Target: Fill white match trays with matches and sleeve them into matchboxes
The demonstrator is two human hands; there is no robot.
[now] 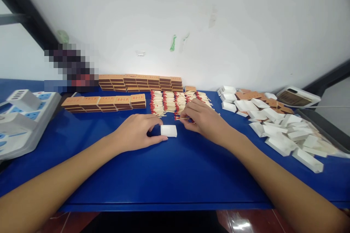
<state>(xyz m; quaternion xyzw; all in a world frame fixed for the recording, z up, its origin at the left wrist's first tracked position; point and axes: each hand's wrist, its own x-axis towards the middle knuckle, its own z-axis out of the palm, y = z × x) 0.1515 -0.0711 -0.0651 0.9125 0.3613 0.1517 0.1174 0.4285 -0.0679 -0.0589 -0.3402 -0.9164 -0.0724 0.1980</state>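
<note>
Left hand: our left hand [138,131] rests on the blue counter [164,178], loosely curled, with thumb and forefinger closed on the left end of a small white tray [168,130].
Right hand: our right hand [203,119] has its fingertips pressed together, pinching a few matches [181,118] at the near edge of the match pile [177,102].
Tray: it lies flat on the counter between our two hands, just in front of the pile. We cannot tell whether anything is in it.
Step in hand: as we judge it, we are picking a small bunch of sticks out of the pile while steadying the tray.
What the move calls for: the sticks are thin and loose, so we need an even pinch that keeps them parallel, and the tray must stay still under the left thumb.
Finished boxes: brown matchboxes [104,102] stand in a row left of the pile, and a second row [140,82] runs along the wall.
Spare parts: a heap of white trays [276,129] lies to the right, with brown sleeves [264,98] behind it.
Left edge: a grey power strip [24,120] sits well apart from our hands.
</note>
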